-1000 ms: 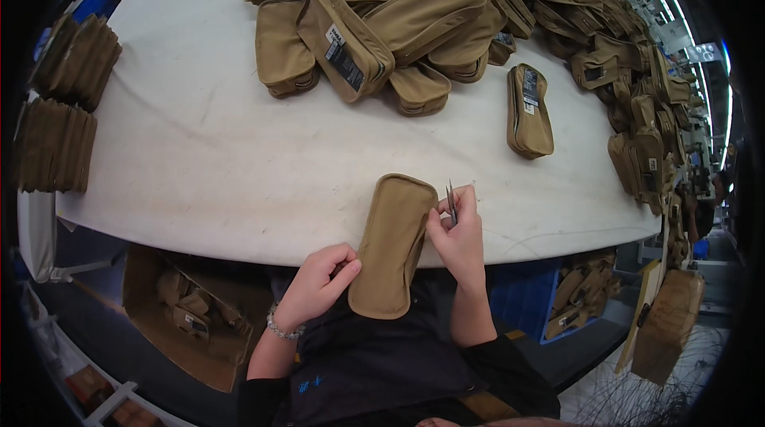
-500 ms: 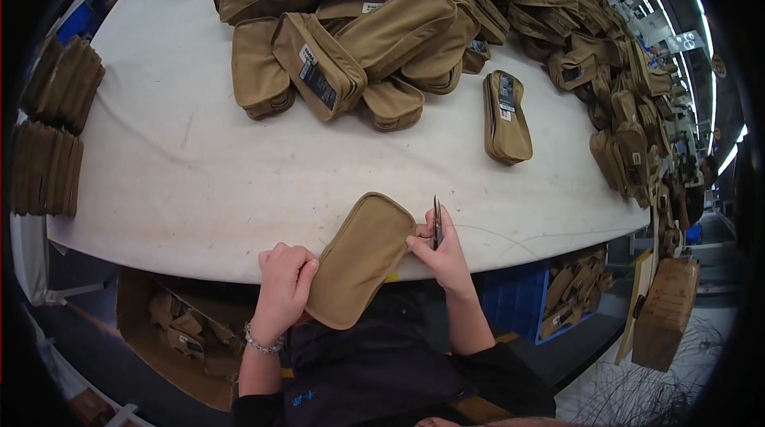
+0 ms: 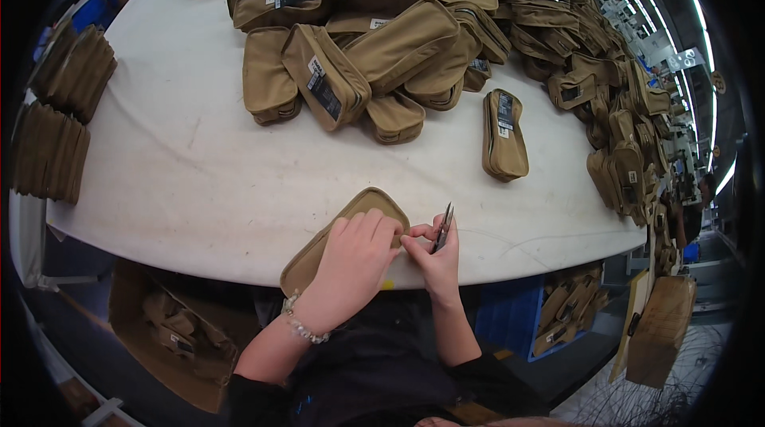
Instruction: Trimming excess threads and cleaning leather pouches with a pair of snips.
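A tan zip pouch [image 3: 307, 258] lies tilted at the table's near edge, partly hidden under my left hand [image 3: 356, 258]. The fingers of that hand are curled and pinched at the pouch's right edge. My right hand [image 3: 438, 268] is closed round small thread snips [image 3: 443, 229], their tips pointing up and away from me. Its thumb and finger meet the same right edge, close to the left fingertips. Whatever sits between the fingertips is too small to make out.
On the white table [image 3: 199, 188] a single labelled pouch [image 3: 504, 136] lies beyond my right hand. A large heap of pouches [image 3: 398, 45] fills the far side. Stacked tan pieces [image 3: 52, 152] stand at the left. Below are a cardboard box [image 3: 131, 331] and a blue crate [image 3: 506, 315].
My left hand has moved from the pouch's left side across its top to the right edge. The pouch has shifted slightly left. The right hand keeps hold of the snips, now tilted more to the right.
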Motion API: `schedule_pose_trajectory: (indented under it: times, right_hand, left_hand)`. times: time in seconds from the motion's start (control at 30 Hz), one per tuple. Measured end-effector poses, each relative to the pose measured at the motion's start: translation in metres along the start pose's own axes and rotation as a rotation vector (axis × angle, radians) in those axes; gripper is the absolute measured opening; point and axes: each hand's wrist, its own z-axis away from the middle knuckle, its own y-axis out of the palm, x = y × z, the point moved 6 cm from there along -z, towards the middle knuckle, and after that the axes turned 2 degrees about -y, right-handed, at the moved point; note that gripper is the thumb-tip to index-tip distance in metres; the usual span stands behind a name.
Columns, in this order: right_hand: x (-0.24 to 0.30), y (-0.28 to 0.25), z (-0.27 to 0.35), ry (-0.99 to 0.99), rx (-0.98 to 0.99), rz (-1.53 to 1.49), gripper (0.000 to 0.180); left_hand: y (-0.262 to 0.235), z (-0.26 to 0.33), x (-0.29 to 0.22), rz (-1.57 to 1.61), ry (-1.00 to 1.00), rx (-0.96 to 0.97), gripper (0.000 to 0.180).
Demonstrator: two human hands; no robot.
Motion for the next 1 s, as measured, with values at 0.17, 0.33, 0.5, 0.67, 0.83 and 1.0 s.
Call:
schedule_pose_trajectory:
  times: [0.17, 0.33, 0.5, 0.67, 0.83, 1.0]
  right_hand:
    - [-0.001, 0.0, 0.0, 0.022, 0.036, -0.054, 0.045]
    - [-0.003, -0.004, -0.003, 0.013, 0.039, 0.0, 0.047]
    - [-0.003, -0.001, -0.004, 0.041, 0.034, -0.024, 0.046]
    - [0.002, -0.001, -0.003, 0.054, 0.049, 0.003, 0.046]
    - [0.022, -0.029, -0.017, -0.042, 0.097, 0.084, 0.042]
    - [0.083, -0.026, -0.033, -0.298, 0.25, 0.811, 0.04]
  left_hand:
    - [0.041, -0.012, 0.023, 0.048, 0.052, 0.033, 0.023]
    - [0.045, -0.009, 0.011, -0.283, 0.244, -0.015, 0.013]
    - [0.044, -0.005, -0.003, -0.526, 0.544, -0.054, 0.005]
    - [0.043, -0.008, -0.004, -0.535, 0.74, -0.058, 0.005]
    - [0.045, -0.016, 0.018, -0.218, 0.529, 0.023, 0.009]
    - [0.04, -0.021, 0.028, 0.069, 0.36, 0.06, 0.008]
